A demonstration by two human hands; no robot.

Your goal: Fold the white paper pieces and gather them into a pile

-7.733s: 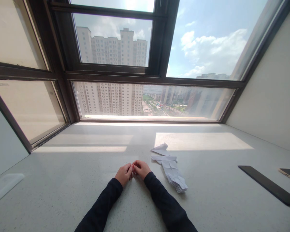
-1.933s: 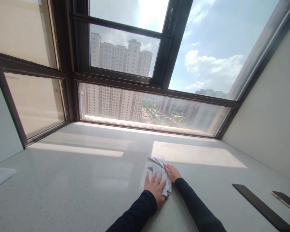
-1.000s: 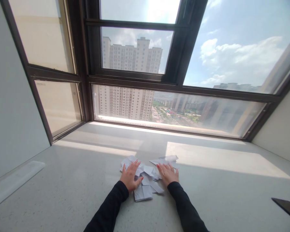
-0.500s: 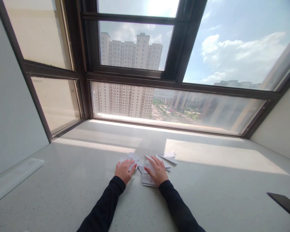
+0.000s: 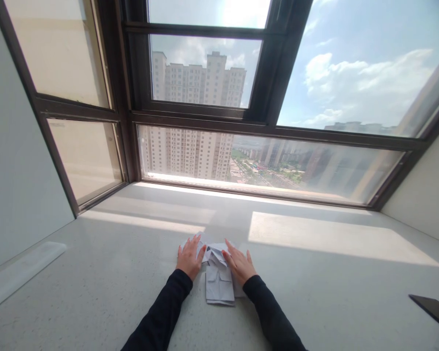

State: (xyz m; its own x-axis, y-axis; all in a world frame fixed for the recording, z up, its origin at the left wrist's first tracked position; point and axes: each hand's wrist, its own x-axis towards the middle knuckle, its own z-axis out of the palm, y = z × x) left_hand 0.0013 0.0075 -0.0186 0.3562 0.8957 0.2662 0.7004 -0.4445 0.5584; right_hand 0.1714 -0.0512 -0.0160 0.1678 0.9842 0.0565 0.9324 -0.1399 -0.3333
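Note:
Several folded pieces of white paper (image 5: pixel 220 290) lie in a loose heap on the pale speckled sill, between my two hands. My left hand (image 5: pixel 190 257) rests on the heap's left side, palm down with the fingers spread, hiding part of the paper beneath. On the right side, my right hand (image 5: pixel 240 262) leans against the heap with its fingers stretched out and the thumb touching a fold. A flat folded piece with small flaps shows nearest to me. Some paper shows under and beside my right wrist.
At the left lies a long white plastic object (image 5: pixel 24 273) with a dark oval spot. A dark flat object (image 5: pixel 432 312) sits at the right edge. Brown-framed windows (image 5: pixel 270 130) border the sill (image 5: pixel 325 292) at the back and left.
My right hand has swept the pieces on the right inward, toward my left hand. The heap is narrower now, and the folded piece in front has shifted left and nearer to me.

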